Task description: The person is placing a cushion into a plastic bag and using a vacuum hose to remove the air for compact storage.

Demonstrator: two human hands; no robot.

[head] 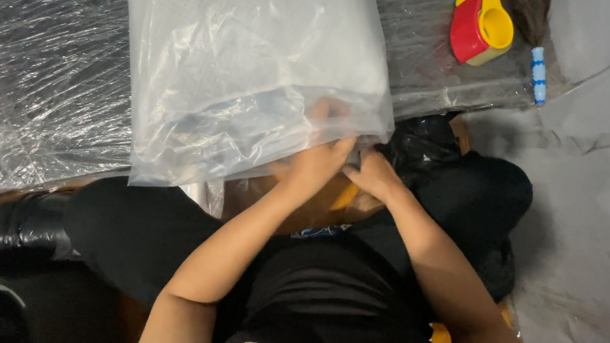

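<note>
A large clear plastic bag (pixel 248 62) with white woven material inside lies on a low surface wrapped in clear film (pixel 39 71). My left hand (pixel 317 161) grips the bag's open near edge, with some fingers showing through the plastic. My right hand (pixel 373 174) pinches the same edge right beside it, at the bag's lower right corner. Both hands touch each other. I sit cross-legged in black clothes, with my knees under the bag's edge.
A red and yellow tape dispenser (pixel 481 24) sits at the back right on the film-covered surface. Beside it lies a brush with dark bristles and a blue-and-white handle (pixel 537 71). A black plastic bag (pixel 423 149) lies by my right knee. Grey floor (pixel 591 221) is at right.
</note>
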